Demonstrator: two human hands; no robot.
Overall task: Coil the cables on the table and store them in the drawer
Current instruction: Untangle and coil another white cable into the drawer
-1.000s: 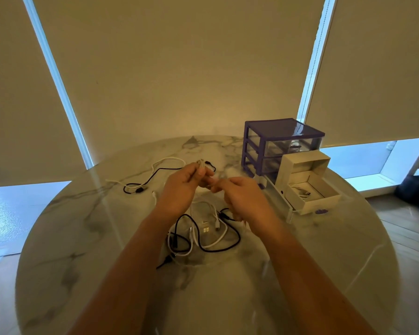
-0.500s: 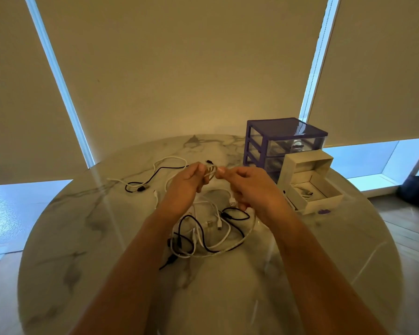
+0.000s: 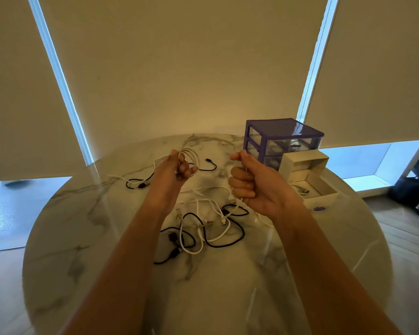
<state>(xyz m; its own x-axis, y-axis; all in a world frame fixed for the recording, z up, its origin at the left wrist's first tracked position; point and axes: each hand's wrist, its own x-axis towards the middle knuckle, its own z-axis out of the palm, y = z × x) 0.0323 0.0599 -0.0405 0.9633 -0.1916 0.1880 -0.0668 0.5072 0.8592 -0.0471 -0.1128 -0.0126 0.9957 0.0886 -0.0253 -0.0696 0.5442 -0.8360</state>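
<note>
My left hand (image 3: 179,166) grips small loops of a white cable (image 3: 192,157) above the round marble table (image 3: 107,238). My right hand (image 3: 246,182) is fisted round the same cable further along, and its tail drops to the table. Below and between my hands lies a tangle of black and white cables (image 3: 211,226). Another black cable (image 3: 140,183) and a white one lie at the back left. At the right stands a purple drawer unit (image 3: 282,141), with a pulled-out white drawer (image 3: 311,182) in front of it holding a coiled cable.
Closed roller blinds hang behind the table. A dark bag (image 3: 416,187) sits on the wooden floor at the far right. A small purple piece (image 3: 319,209) lies on the table in front of the white drawer.
My hands have moved apart: the left rose a little with the loops, the right pulled away to the right along the white cable. The view has tilted slightly upward.
</note>
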